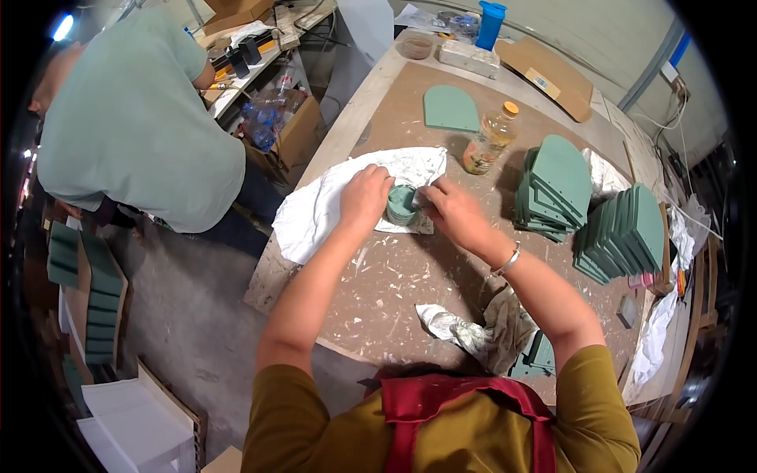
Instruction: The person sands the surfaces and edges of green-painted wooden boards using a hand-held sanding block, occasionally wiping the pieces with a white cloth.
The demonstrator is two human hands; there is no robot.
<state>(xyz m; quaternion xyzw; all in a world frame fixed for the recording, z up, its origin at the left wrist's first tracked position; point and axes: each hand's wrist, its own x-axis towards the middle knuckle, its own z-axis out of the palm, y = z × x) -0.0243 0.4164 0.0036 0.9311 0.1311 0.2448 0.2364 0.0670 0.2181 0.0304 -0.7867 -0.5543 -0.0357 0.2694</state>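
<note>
A small round tub (pixel 400 214) of green paste stands on a crumpled white cloth (pixel 315 206) on the brown work table. My left hand (pixel 366 199) is curled against the tub's left side, gripping it. On the other side, my right hand (pixel 456 211) pinches a small greyish flat piece (pixel 421 199) at the tub's rim; its exact kind is mostly hidden by my fingers. Beyond the tub lies a single green round-topped panel (pixel 451 109). A clear bottle with a yellow cap (pixel 490 140) stands to the right of that panel.
Stacked green panels (pixel 557 183) and a second stack (pixel 627 235) stand at the right. Stained rags (pixel 505 327) lie near my body. A blue bottle (pixel 490 25) and cardboard (pixel 552 75) are at the far edge. Another person (pixel 142 126) bends over at the left.
</note>
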